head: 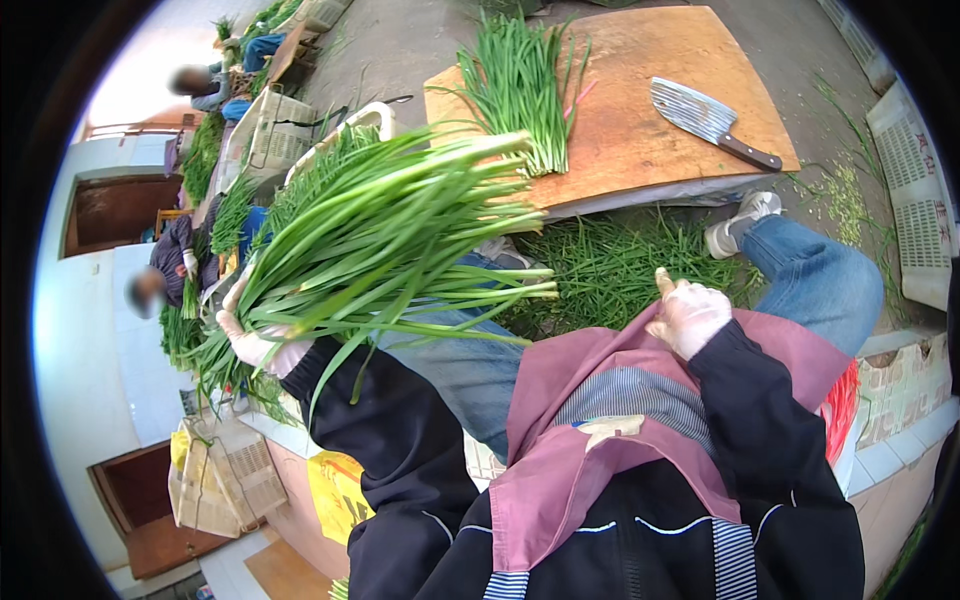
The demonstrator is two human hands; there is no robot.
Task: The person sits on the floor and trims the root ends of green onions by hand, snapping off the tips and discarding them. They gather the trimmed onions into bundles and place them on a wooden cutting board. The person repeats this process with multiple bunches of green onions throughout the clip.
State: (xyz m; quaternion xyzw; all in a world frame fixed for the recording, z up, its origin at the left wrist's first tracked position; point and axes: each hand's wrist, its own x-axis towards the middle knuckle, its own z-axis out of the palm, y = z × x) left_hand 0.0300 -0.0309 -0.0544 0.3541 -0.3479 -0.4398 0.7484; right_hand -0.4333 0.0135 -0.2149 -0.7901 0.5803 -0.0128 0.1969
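Note:
My left hand (pixel 259 337), in a thin whitish glove, is closed around a large loose bunch of garlic chives (pixel 390 232), their pale cut ends pointing right. My right hand (pixel 688 315), gloved too, rests at the lap by the pink apron (pixel 600 360); its fingers are partly curled, and whether they pinch the cloth is unclear. Beyond my knees stands a wooden board (pixel 615 142). On its left part lies a smaller bunch of chives (pixel 517 90), with a pink strip beside it. A cleaver (pixel 694 109) with a dark wooden handle lies at the board's right.
Loose green leaves (pixel 622 277) cover the floor between my feet. A plastic crate (pixel 300 161) with greens stands at the left, other crates (pixel 911 195) at the right. Red strips (pixel 841 412) hang beside my right hip. Two people sit with greens at the far left.

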